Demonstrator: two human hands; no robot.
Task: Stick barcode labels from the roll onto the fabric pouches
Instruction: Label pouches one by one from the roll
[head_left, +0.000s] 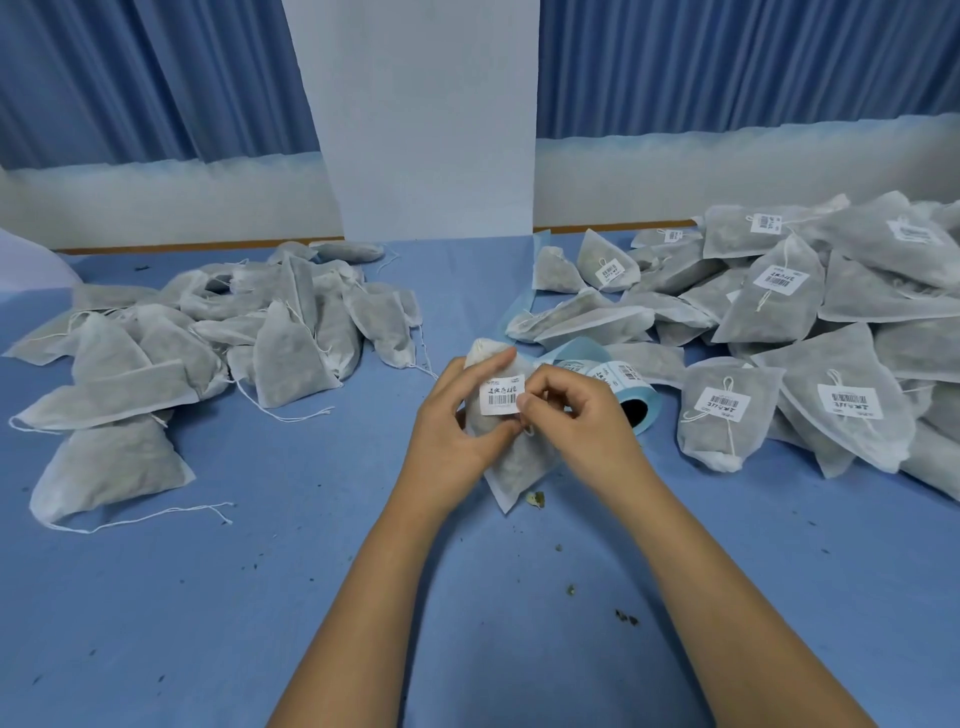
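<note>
My left grip (451, 431) wraps round the pouch (511, 470). My right grip (576, 415) pinches the right edge of the barcode label (502, 399) lying on the pouch's face. The label roll (631, 408) sits just behind the right grip. Unlabelled pouches (208, 332) heap well to the left and labelled pouches (805, 338) to the right, with blue tabletop (260, 597) showing between them and the grips.

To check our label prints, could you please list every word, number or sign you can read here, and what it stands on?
The label on the pouch held by the left hand and right hand: characters above a barcode, too blurred to quote.
The pile labels on the right: barcodes, print unreadable.
The label roll: barcodes, print too small.
Nothing can be quoted.
</note>
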